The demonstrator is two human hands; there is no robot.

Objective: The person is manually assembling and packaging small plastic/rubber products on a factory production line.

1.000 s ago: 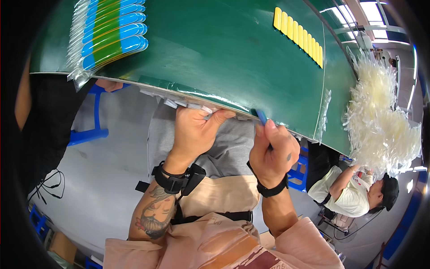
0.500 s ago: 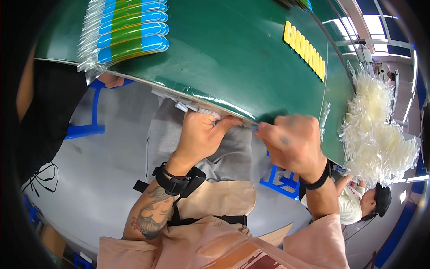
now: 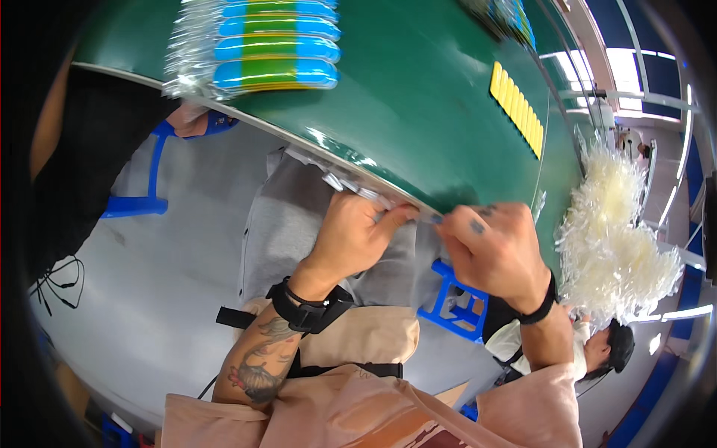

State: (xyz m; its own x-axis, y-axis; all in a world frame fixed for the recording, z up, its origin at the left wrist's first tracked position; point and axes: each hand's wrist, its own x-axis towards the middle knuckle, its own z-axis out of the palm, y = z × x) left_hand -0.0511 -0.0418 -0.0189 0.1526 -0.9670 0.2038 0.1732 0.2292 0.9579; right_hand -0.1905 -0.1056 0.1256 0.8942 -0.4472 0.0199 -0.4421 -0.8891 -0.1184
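My left hand (image 3: 357, 230) is at the near edge of the green table (image 3: 358, 89), thumb and fingers pinched together on clear plastic film. Some whitish plastic pieces (image 3: 340, 181) stick out beside its knuckles, under the table edge. Just to the right, my right hand (image 3: 499, 250) is closed, its fingertips pinching at the same edge. A small bluish bit shows at those fingertips, too little to name. Between the hands hangs a see-through sheet of plastic film (image 3: 427, 250), its outline hard to make out.
Clear-wrapped packs of blue-and-green rounded strips (image 3: 276, 48) lie at the far left. A row of yellow rounded strips (image 3: 517, 110) is on the right. Beyond rises a pile of clear plastic bags (image 3: 612, 231). Blue stools (image 3: 455, 302) and two people flank me.
The view has shifted, so table and packs appear moved. Both hands stay pinched at the table edge, close together, in nearly the same pose.
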